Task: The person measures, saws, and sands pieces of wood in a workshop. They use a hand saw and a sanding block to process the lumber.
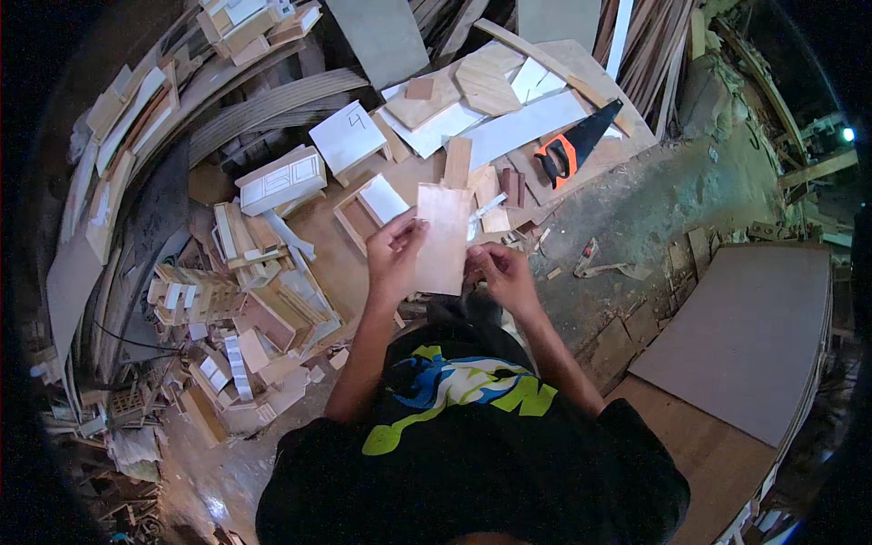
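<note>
A thin, pale rectangular wooden panel [443, 241] is held up in front of my body, its long side running away from me. My left hand [392, 259] grips its left edge, thumb on the near face and the other fingers partly hidden. At the right edge, the fingers of my right hand [505, 275] are closed on the panel, lower down than the left. Just beyond it are a narrow wood strip [458, 162] and a small open wooden box [371, 211] with a white piece in it.
A handsaw [581, 145] with an orange and black handle lies on a board at the far right. A white-topped box [347, 136] stands at the back. Wood offcuts [282, 313] are heaped on the left. A large flat sheet [736, 336] rests at the right.
</note>
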Tool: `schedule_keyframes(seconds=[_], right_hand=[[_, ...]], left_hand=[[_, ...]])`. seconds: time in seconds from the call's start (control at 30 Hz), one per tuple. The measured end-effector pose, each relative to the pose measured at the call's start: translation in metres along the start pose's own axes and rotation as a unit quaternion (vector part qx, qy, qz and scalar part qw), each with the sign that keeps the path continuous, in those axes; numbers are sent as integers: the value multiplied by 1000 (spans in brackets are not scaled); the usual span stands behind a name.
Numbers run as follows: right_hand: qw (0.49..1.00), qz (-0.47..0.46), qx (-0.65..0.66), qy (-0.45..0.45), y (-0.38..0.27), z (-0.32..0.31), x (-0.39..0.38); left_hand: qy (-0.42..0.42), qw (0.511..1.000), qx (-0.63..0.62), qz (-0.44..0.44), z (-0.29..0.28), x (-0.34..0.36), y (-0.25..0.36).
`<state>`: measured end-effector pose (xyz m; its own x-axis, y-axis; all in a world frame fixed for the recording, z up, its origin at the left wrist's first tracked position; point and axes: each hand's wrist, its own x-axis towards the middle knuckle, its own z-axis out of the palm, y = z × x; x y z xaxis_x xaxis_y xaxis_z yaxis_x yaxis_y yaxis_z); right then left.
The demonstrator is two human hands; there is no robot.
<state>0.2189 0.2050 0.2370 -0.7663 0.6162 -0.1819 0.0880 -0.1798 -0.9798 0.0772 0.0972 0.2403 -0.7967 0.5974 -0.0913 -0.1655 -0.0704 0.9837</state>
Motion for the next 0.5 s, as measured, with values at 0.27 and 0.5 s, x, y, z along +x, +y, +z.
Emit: schedule_keyframes(seconds=[0.27,0.5], right_hand=[[981,131,32,141,112,-78,38],[991,101,15,84,153,-76,67]], left_hand=[[168,984,-17,51,-85,10,-30],[229,973,12,32,-109,-12,-37]])
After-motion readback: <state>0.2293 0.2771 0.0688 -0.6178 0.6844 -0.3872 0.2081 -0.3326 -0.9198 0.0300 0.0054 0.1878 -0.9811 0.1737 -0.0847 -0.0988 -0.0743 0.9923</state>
